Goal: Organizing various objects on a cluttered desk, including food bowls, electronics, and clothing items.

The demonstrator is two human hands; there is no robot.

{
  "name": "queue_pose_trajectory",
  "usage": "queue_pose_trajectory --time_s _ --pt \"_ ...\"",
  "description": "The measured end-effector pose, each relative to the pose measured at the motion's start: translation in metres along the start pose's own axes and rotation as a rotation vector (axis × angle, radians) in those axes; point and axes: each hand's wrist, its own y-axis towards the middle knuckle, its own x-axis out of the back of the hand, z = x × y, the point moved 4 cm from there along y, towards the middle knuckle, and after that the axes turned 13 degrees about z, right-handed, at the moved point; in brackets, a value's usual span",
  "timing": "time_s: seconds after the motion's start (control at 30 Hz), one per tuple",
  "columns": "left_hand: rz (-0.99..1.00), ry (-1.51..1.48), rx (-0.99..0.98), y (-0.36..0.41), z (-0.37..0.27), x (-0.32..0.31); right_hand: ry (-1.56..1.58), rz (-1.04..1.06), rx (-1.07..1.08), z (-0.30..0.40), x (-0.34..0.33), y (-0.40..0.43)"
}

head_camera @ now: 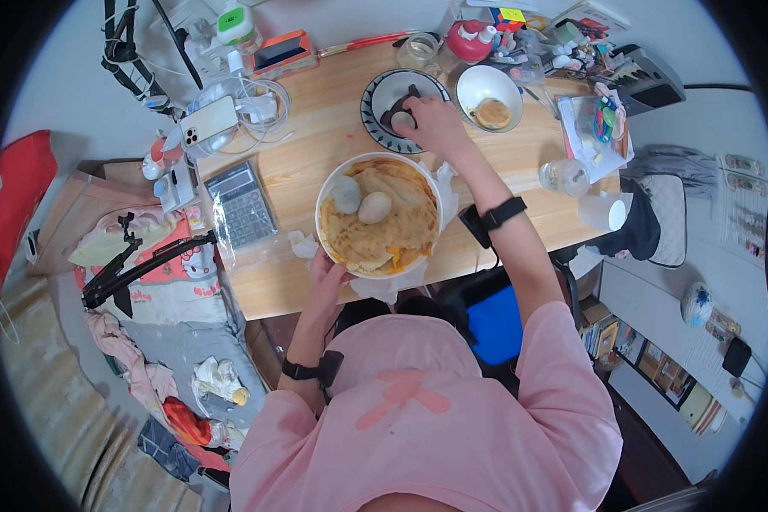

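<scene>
A large white bowl [320, 233] stands near the table's front edge. Flat browned pancakes [384, 240] fill it, with a whitish egg [375, 207] and a bluish-grey egg [346, 194] on top. My left hand [330, 275] grips its lower left rim, thumb near the edge. Farther back, my right hand [432, 123] reaches into a bowl with a dark leaf-patterned rim [370, 125]. Its fingers are at dark pieces of food [393, 115] and a pale rounded piece [403, 120]; whether they grip anything is unclear. Beside it, a white bowl [467, 86] holds a small round browned cake [493, 113].
Crumpled tissues [447, 185] lie around the large bowl. At left are a calculator [242, 205] in clear plastic, a phone [209, 121] and coiled white cables [275, 105]. A clear jar [564, 178] and white cup [605, 212] stand at the right edge.
</scene>
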Motion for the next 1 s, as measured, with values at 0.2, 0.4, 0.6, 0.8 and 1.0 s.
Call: queue_pose_trajectory --time_s 0.2,0.4,0.6,0.8,1.0 --pt "-0.001 -0.03 -0.03 -0.003 -0.004 0.002 -0.2 0.2 -0.139 -0.018 -0.024 0.015" --pt "-0.025 -0.021 0.012 -0.001 -0.006 -0.003 -0.233 0.12 -0.128 -0.014 -0.013 0.009" --pt "-0.038 -0.009 0.003 -0.003 -0.007 -0.007 0.37 0.348 0.114 0.083 0.031 -0.053" --pt "-0.049 -0.029 -0.033 0.004 -0.011 -0.009 -0.155 0.049 0.448 0.116 0.012 -0.102" --pt "-0.061 -0.02 -0.005 0.006 -0.013 -0.012 -0.506 -0.016 0.442 0.103 0.002 -0.095"
